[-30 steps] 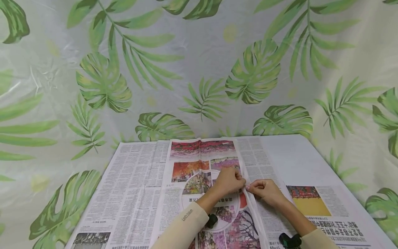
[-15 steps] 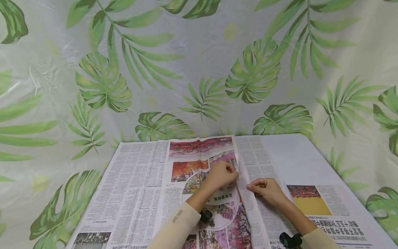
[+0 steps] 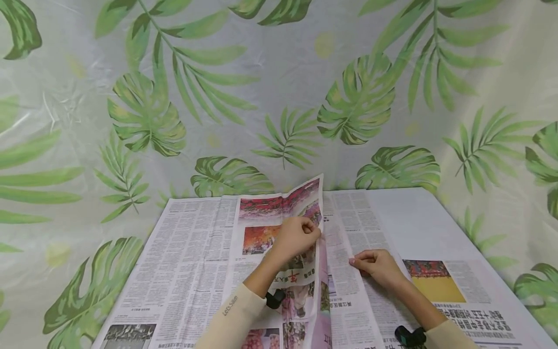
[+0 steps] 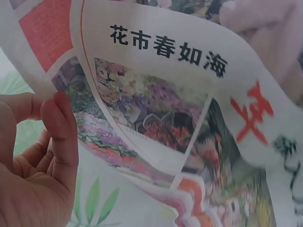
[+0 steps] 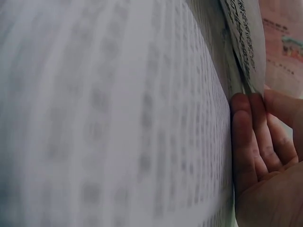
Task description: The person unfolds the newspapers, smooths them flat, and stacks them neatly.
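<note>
A colour-printed newspaper page (image 3: 259, 208) lies at the middle of the table, its right edge lifted and bent to the left. My left hand (image 3: 297, 236) pinches that raised edge between thumb and forefinger; up close in the left wrist view the page (image 4: 151, 113) curves away from the fingertips. Under it shows a text-printed newspaper page (image 3: 344, 286). My right hand (image 3: 378, 266) pinches the right edge of this lower page, and in the right wrist view the paper edge (image 5: 248, 56) sits between its thumb and fingers.
More newspaper sheets (image 3: 192, 252) spread over the left side of the white table (image 3: 405, 218). A sheet with a red and yellow picture (image 3: 436, 281) lies at the right. Behind the table hangs a leaf-patterned curtain (image 3: 287, 87).
My left hand has moved left and a little up, peeling the colour page's right edge away from the page below. My right hand has stayed almost in place.
</note>
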### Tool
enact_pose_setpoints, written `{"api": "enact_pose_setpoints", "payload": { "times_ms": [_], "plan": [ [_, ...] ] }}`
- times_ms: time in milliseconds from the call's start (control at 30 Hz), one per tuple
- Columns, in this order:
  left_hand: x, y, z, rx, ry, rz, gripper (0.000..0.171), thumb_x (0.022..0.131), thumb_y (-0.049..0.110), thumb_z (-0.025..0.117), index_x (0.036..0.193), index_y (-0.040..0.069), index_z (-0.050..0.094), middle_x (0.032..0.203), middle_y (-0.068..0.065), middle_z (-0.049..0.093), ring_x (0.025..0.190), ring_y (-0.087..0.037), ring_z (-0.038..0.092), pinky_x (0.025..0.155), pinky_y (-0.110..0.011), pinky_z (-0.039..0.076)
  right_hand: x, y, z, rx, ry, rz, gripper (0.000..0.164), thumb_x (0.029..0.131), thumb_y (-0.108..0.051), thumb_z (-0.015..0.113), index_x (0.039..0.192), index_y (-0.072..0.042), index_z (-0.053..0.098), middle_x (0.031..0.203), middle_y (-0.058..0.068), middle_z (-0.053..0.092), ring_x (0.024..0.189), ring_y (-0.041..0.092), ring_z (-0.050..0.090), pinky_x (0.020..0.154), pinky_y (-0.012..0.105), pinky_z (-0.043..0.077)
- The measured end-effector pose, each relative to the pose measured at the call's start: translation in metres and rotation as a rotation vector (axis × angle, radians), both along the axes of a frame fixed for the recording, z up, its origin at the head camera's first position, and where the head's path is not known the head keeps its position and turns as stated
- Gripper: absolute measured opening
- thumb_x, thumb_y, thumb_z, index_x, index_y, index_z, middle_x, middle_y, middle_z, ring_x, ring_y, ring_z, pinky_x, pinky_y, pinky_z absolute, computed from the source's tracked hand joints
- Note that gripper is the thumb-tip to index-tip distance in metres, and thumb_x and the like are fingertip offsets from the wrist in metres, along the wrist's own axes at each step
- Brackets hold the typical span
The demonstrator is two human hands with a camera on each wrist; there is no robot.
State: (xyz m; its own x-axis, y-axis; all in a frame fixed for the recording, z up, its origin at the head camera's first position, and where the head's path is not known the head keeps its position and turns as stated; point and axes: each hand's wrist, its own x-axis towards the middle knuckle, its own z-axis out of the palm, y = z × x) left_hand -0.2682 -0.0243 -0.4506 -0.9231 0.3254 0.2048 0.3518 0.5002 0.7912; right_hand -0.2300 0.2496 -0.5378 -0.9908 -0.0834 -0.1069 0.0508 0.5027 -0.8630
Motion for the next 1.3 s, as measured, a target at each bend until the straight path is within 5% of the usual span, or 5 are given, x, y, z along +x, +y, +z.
{"api": "enact_pose_setpoints", "payload": {
  "times_ms": [567, 867, 1300],
  "plan": [
    [0.0, -0.044, 0.011, -0.003, -0.02, 0.097, 0.019, 0.097, 0.03, 0.062, 0.093, 0.019, 0.077, 0.077, 0.006, 0.073, 0.056, -0.012, 0.066, 0.056, -0.03, 0.053, 0.004, 0.019, 0.002, 0.024, -0.019, -0.037, 0.038, 0.094, -0.04, 0.075, 0.107, -0.004, 0.078, 0.093, 0.004, 0.078, 0.078, 0.016, 0.069, 0.069, 0.028, 0.058],
    [-0.004, -0.064, 0.016, -0.025, 0.042, 0.106, 0.02, 0.099, 0.029, 0.062, 0.093, 0.016, 0.076, 0.076, 0.003, 0.073, 0.053, -0.013, 0.064, 0.054, -0.031, 0.051, 0.004, 0.025, 0.001, 0.016, -0.011, -0.075, 0.038, 0.094, -0.037, 0.077, 0.107, -0.001, 0.078, 0.094, 0.007, 0.079, 0.075, 0.015, 0.071, 0.066, 0.027, 0.058],
    [-0.004, -0.099, 0.022, -0.042, 0.073, 0.18, 0.017, 0.099, 0.032, 0.065, 0.092, 0.02, 0.075, 0.083, 0.004, 0.074, 0.072, -0.009, 0.068, 0.069, -0.033, 0.056, 0.007, 0.035, 0.008, 0.063, -0.002, -0.084, 0.041, 0.094, -0.038, 0.077, 0.108, 0.0, 0.077, 0.088, 0.006, 0.079, 0.071, 0.016, 0.071, 0.063, 0.029, 0.057]
  ]
}}
